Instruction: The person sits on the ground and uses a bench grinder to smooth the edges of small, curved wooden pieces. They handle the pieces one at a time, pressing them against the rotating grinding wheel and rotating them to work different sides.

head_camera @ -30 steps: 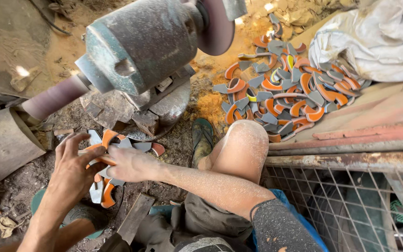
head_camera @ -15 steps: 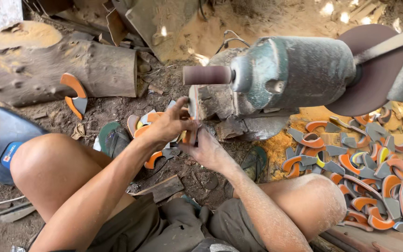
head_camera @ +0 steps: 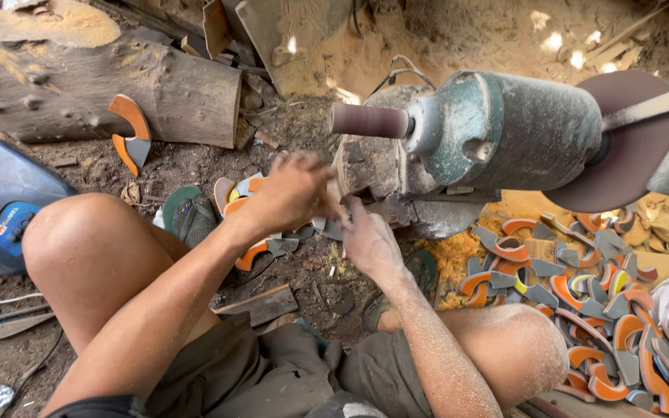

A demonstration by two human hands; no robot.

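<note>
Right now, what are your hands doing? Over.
Left hand and right hand together at a small piece, grip blurred. Sanding drum just above. Orange-and-grey pieces piled underneath.

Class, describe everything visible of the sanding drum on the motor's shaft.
The sanding drum is a short reddish-brown cylinder lying horizontal, mounted on the left end of the dusty grey-green motor. Its surface looks like abrasive paper. Its free end points left, above the hands. Nothing visibly touches it; whether it is spinning cannot be told.

Dirt floor (head_camera: pixel 102 166) littered with sawdust and wood scraps, thick log (head_camera: pixel 79 85) lying at upper left, sawdust mound (head_camera: pixel 427 39) behind, dappled sunlight patches top right
</note>
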